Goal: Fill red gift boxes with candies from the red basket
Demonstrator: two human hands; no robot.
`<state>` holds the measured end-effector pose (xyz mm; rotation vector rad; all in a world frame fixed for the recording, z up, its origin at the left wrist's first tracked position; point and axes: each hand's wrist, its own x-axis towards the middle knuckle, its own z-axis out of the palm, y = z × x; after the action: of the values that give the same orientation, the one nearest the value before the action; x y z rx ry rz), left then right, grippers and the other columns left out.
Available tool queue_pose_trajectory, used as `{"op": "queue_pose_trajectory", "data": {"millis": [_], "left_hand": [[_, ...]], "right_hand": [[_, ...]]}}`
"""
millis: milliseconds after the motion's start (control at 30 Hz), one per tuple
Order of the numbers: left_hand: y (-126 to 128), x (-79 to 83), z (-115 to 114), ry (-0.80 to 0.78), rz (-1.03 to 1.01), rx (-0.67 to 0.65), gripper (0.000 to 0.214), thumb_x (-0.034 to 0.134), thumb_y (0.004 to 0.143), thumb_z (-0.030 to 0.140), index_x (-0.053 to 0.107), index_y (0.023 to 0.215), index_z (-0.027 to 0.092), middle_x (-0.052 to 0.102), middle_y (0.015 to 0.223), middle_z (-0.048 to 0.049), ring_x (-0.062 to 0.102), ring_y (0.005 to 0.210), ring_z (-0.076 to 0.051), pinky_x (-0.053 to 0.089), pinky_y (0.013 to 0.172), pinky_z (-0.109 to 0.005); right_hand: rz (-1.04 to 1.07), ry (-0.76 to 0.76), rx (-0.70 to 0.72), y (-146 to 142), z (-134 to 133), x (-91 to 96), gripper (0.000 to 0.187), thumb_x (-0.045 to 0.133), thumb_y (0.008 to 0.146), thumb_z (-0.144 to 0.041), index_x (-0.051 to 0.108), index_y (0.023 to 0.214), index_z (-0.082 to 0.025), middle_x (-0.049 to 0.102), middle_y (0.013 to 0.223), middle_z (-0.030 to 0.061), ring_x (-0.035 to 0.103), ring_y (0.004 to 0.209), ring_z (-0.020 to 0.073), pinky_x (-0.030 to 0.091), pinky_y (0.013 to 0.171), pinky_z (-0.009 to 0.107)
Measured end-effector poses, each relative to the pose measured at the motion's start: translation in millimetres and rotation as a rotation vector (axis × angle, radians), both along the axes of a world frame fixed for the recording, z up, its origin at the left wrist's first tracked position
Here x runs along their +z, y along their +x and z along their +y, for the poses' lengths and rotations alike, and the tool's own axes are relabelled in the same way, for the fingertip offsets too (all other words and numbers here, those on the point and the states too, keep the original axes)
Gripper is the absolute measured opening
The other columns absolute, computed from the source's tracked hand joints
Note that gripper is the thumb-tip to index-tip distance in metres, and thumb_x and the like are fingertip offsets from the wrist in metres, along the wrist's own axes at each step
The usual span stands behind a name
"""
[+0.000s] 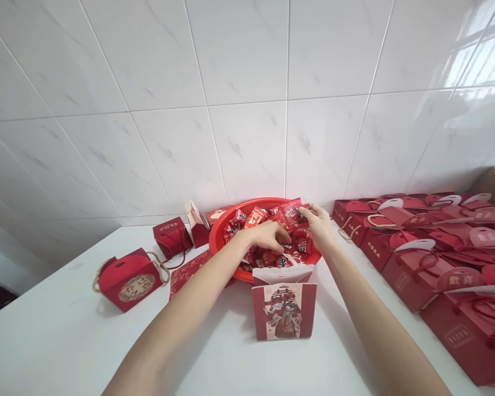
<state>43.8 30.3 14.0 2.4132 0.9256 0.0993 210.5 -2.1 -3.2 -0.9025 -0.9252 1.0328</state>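
A red plastic basket [215, 242] full of red-wrapped candies [256, 217] stands against the wall. Over the candies, my left hand [268, 235] bends its fingers downward, thumb and forefinger apart, with nothing seen between them. At the basket's right side, my right hand [318, 223] pinches a red-wrapped candy [292, 213] by its edge. Between my forearms, in front of the basket, an upright red gift box [284, 311] with a printed figure has its top flaps raised; its inside is hidden from view.
Rows of closed red gift boxes [412, 269] with cord handles fill the right side. To the left are a red box with rope handles [132, 280], a smaller dark red box [172, 237], an upright box [198, 225] and a flat red piece [187, 270]. White tiles [247, 148] rise behind.
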Motion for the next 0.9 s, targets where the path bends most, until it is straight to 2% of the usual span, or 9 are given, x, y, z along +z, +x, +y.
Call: {"op": "queue_pose_trajectory", "data": {"millis": [100, 200, 267, 367, 433, 600, 767, 900], "left_hand": [[9, 2.6, -8, 0.137, 0.243, -0.037, 0.060, 0.074, 0.064, 0.033, 0.069, 0.122, 0.023, 0.071, 0.123, -0.0075, 0.067, 0.108, -0.028, 0.050, 0.088, -0.032], [15, 7.0, -16, 0.172, 0.341, -0.006, 0.068, 0.073, 0.065, 0.050, 0.065, 0.127, 0.024, 0.073, 0.115, -0.0097, 0.068, 0.101, -0.031, 0.051, 0.083, -0.034], [20, 9.9, -21, 0.145, 0.401, 0.019, 0.062, 0.072, 0.065, 0.050, 0.069, 0.119, 0.020, 0.076, 0.103, -0.0115, 0.070, 0.091, -0.031, 0.052, 0.077, -0.035], [27, 12.1, -28, 0.087, 0.491, 0.041, 0.033, 0.072, 0.064, 0.033, 0.075, 0.092, 0.018, 0.075, 0.078, -0.0097, 0.069, 0.070, -0.028, 0.051, 0.068, -0.034], [31, 11.5, -30, 0.037, 0.495, 0.057, 0.022, 0.071, 0.062, 0.025, 0.074, 0.083, 0.018, 0.072, 0.068, -0.0070, 0.066, 0.061, -0.025, 0.050, 0.063, -0.033], [27, 5.9, -23, 0.032, 0.321, 0.060, 0.015, 0.072, 0.059, 0.019, 0.073, 0.075, 0.019, 0.068, 0.064, -0.0038, 0.062, 0.059, -0.023, 0.047, 0.060, -0.031], [5, 6.5, -3, -0.079, 0.079, 0.077, 0.013, 0.073, 0.053, 0.012, 0.069, 0.063, 0.019, 0.061, 0.055, 0.0026, 0.056, 0.056, -0.017, 0.043, 0.059, -0.026], [-17, 10.6, 12, -0.213, -0.285, 0.178, 0.017, 0.076, 0.057, 0.017, 0.071, 0.074, 0.018, 0.071, 0.073, 0.0007, 0.064, 0.072, -0.018, 0.049, 0.072, -0.026]], "right_hand": [[-0.009, -0.003, 0.001, 0, 0, -0.4, 0.029, 0.076, 0.058, -0.041, 0.062, 0.071, -0.019, 0.062, 0.067, -0.0017, 0.055, 0.061, 0.0127, 0.047, 0.052, 0.024], [-0.019, -0.005, 0.001, -1, 0, 0.1, 0.028, 0.076, 0.059, -0.040, 0.063, 0.073, -0.018, 0.064, 0.069, -0.0005, 0.056, 0.063, 0.0134, 0.047, 0.054, 0.024], [-0.020, -0.003, 0.005, -1, -1, 0.5, 0.027, 0.075, 0.060, -0.039, 0.063, 0.073, -0.018, 0.065, 0.070, -0.0001, 0.056, 0.064, 0.0136, 0.047, 0.054, 0.024], [-0.019, -0.012, 0.009, -1, -1, 0.9, 0.026, 0.074, 0.060, -0.038, 0.063, 0.072, -0.018, 0.064, 0.068, -0.0006, 0.055, 0.062, 0.0129, 0.047, 0.054, 0.023], [-0.021, -0.017, 0.011, -1, -1, 1.2, 0.025, 0.074, 0.060, -0.037, 0.064, 0.072, -0.018, 0.064, 0.068, -0.0007, 0.055, 0.062, 0.0128, 0.047, 0.054, 0.023], [-0.005, -0.006, 0.016, -2, -1, 2.5, 0.025, 0.074, 0.058, -0.037, 0.062, 0.070, -0.019, 0.063, 0.065, -0.0022, 0.054, 0.059, 0.0124, 0.047, 0.053, 0.024], [0.005, -0.030, 0.015, -2, -3, 3.5, 0.024, 0.074, 0.059, -0.036, 0.062, 0.069, -0.019, 0.062, 0.064, -0.0029, 0.055, 0.058, 0.0125, 0.046, 0.054, 0.025], [0.002, -0.022, 0.015, -2, -4, 3.9, 0.023, 0.074, 0.060, -0.036, 0.062, 0.070, -0.019, 0.064, 0.067, -0.0024, 0.056, 0.061, 0.0129, 0.047, 0.056, 0.025]]}}
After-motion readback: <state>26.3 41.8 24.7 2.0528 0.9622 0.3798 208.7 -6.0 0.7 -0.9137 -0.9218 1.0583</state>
